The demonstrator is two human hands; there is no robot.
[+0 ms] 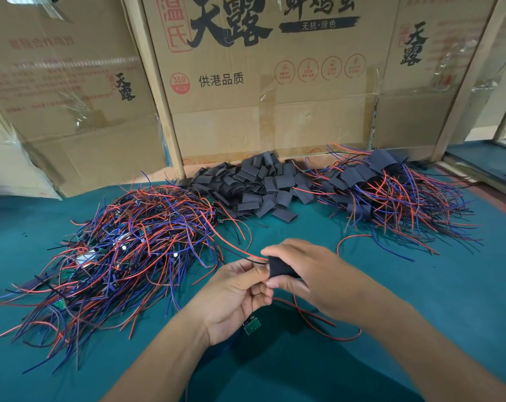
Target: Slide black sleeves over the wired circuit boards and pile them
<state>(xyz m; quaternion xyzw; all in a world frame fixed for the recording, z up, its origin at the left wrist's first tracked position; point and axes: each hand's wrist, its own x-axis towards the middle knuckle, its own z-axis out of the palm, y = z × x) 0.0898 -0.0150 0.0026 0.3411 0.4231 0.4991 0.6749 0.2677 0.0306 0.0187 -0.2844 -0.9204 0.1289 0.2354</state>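
Right hand (301,271) pinching a black sleeve (282,266), left hand (237,294) gripping wires, green board (251,326) dangling below, tangled wire heap (124,248) lying left, loose sleeves (254,187) piling against cardboard boxes (269,82).

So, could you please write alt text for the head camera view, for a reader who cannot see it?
Over a green table, the right hand grips a flat black sleeve while the left hand pinches thin red and black wires; a small green circuit board hangs below it. Behind lie bare wired boards, loose black sleeves and sleeved boards.
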